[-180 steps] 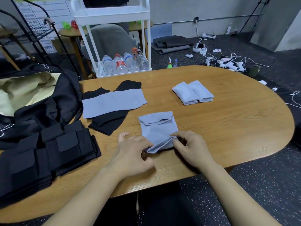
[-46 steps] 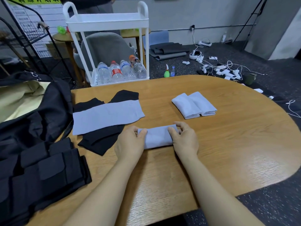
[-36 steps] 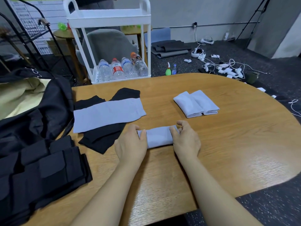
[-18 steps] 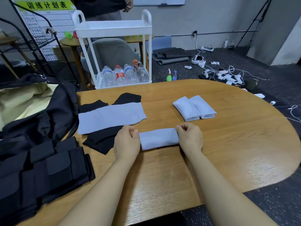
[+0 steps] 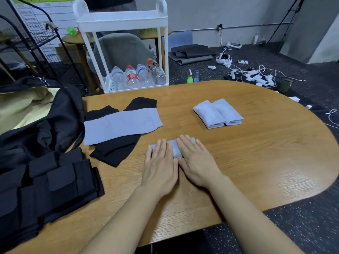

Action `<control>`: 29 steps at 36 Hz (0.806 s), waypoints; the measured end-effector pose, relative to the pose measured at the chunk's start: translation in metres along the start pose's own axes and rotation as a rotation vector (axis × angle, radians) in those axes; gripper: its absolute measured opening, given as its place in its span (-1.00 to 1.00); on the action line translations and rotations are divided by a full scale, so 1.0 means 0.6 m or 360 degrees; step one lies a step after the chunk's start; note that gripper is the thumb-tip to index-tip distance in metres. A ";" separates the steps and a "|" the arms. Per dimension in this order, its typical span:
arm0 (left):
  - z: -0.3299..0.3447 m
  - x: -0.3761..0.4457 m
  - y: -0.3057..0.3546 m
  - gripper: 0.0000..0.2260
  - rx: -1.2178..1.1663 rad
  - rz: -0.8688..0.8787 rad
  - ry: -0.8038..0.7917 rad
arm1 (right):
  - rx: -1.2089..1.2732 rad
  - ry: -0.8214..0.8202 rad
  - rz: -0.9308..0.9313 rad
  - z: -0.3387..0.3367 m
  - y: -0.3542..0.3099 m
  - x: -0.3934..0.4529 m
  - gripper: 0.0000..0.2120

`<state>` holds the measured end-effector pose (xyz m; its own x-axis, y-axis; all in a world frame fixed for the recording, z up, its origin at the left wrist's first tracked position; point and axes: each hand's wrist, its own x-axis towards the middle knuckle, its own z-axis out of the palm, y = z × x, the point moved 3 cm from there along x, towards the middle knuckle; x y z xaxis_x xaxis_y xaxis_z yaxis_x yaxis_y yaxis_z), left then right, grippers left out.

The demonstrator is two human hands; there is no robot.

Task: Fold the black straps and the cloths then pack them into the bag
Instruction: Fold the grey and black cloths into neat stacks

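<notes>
A small folded grey cloth (image 5: 175, 148) lies on the wooden table (image 5: 256, 162) and is mostly covered by my hands. My left hand (image 5: 159, 167) and my right hand (image 5: 196, 162) press flat on it side by side, fingers straight. Two folded grey cloths (image 5: 218, 113) sit together further back on the right. An unfolded grey cloth (image 5: 121, 124) lies across black cloths (image 5: 113, 151) to the left. Black straps with pouches (image 5: 42, 189) are piled at the left front. The open black bag (image 5: 45, 125) with a pale lining stands at the far left.
A white trolley (image 5: 121, 21) holding water bottles (image 5: 137, 76) stands behind the table, with a grey chair beyond it. Cables and chargers (image 5: 256, 76) are scattered on the dark floor at the back right. A black wire rack (image 5: 36, 37) stands at the back left.
My hands were gripping the two ends of the folded grey cloth; now both lie flat on top of it with straight fingers, close together.
</notes>
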<state>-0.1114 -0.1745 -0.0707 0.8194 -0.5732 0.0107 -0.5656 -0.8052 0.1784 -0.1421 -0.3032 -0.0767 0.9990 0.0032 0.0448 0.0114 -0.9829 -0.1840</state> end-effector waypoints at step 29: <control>-0.046 0.026 -0.059 -0.74 -0.0526 -0.0816 0.0380 | 0.0679 0.0436 0.0896 -0.071 0.052 0.007 -0.70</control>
<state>-0.0760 -0.1511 -0.0498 0.9973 -0.0489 0.0554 -0.0704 -0.8562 0.5119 -0.1394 -0.3419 -0.0403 0.8131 -0.5786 0.0636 -0.4257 -0.6657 -0.6129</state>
